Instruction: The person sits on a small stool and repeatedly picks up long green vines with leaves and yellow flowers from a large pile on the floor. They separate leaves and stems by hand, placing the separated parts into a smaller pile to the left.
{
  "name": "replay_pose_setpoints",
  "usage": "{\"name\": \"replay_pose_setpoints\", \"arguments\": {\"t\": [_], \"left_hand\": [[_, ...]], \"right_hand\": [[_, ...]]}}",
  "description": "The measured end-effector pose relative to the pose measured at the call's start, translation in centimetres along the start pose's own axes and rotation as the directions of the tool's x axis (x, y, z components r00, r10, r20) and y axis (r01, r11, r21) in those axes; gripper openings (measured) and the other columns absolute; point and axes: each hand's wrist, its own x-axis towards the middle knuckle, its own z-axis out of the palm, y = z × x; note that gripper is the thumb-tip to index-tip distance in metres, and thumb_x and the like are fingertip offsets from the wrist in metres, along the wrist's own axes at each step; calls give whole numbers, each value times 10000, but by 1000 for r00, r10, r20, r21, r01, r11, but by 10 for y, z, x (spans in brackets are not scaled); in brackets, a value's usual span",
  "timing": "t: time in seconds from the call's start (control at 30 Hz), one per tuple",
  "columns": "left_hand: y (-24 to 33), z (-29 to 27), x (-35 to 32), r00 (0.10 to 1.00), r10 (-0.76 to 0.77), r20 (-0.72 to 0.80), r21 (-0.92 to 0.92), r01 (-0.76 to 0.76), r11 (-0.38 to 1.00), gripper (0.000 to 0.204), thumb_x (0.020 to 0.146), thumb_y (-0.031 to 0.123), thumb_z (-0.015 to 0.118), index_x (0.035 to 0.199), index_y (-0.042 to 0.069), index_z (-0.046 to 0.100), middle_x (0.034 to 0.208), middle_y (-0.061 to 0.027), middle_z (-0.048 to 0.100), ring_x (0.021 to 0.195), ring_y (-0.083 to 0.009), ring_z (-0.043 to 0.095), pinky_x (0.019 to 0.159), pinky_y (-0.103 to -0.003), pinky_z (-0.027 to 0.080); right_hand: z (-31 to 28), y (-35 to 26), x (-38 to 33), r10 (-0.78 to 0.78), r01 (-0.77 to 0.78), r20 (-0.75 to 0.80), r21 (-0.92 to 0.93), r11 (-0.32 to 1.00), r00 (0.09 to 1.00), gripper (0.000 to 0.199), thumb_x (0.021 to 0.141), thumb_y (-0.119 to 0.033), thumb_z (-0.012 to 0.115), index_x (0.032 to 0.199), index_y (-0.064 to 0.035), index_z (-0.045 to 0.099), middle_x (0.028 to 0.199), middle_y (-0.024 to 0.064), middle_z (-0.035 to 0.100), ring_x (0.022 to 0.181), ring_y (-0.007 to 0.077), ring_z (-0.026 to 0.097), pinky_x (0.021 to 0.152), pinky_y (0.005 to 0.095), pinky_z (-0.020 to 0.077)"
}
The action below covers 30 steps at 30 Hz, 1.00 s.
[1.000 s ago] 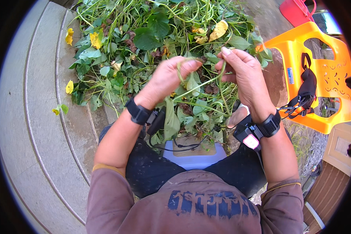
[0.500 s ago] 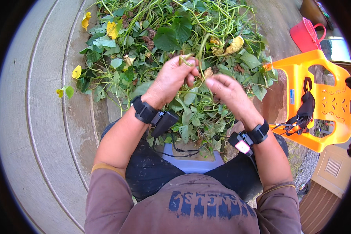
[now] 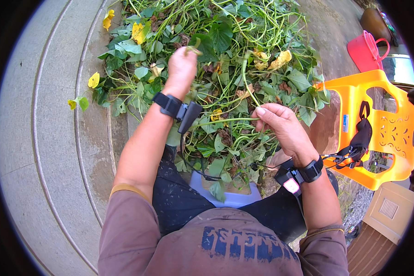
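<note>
A big heap of green leafy vines (image 3: 225,55) with some yellow leaves lies on the concrete in front of my knees. My left hand (image 3: 181,69) is stretched out over the heap, fingers closed around a short piece of green stem. My right hand (image 3: 280,126) is nearer my body, gripping a long green vine stem (image 3: 244,87) that runs up and to the left from the fist. Both wrists wear black straps with small devices.
An orange plastic chair (image 3: 377,133) stands at my right with a black strap hanging on it. A red plastic container (image 3: 365,50) sits beyond it. Curved concrete steps (image 3: 46,138) run along my left. I sit on a low bluish stool (image 3: 234,198).
My hands were together over the heap. The left hand has since reached forward and up with a bit of stem, while the right has drawn back toward me holding the vine.
</note>
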Motion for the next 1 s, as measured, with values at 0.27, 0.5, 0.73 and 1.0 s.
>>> {"name": "replay_pose_setpoints", "arguments": {"t": [0.27,0.5,0.73,1.0], "left_hand": [[33,31,-60,691,-103,716,5,143,990,414,769,307,703,1017,30,521,919,-41,566,801,-95,506,717,-242,443],[27,40,-71,615,174,769,-125,-122,985,279,824,263,647,941,36,534,841,-35,582,777,-121,552,687,-261,445],[5,31,-43,708,353,612,381,-655,653,206,852,252,581,844,61,507,651,-127,523,590,-256,524,545,-345,415],[12,6,-10,812,462,357,308,-569,762,322,899,354,498,772,62,541,604,-97,517,562,-252,496,540,-353,411]], "right_hand": [[-7,-2,3,-27,39,-103,117,992,994,199,883,-231,559,888,-41,617,671,4,588,622,83,543,601,194,415],[-6,-1,6,0,24,-128,188,982,992,193,869,-229,589,900,-44,635,682,-18,585,599,41,502,558,180,383],[-5,-1,3,105,-91,-89,145,985,990,161,856,-194,603,871,-36,625,686,9,608,595,74,559,557,195,440],[-21,0,7,73,-45,-71,333,942,995,184,878,-156,564,962,5,596,704,14,612,627,86,591,599,212,502]]}}
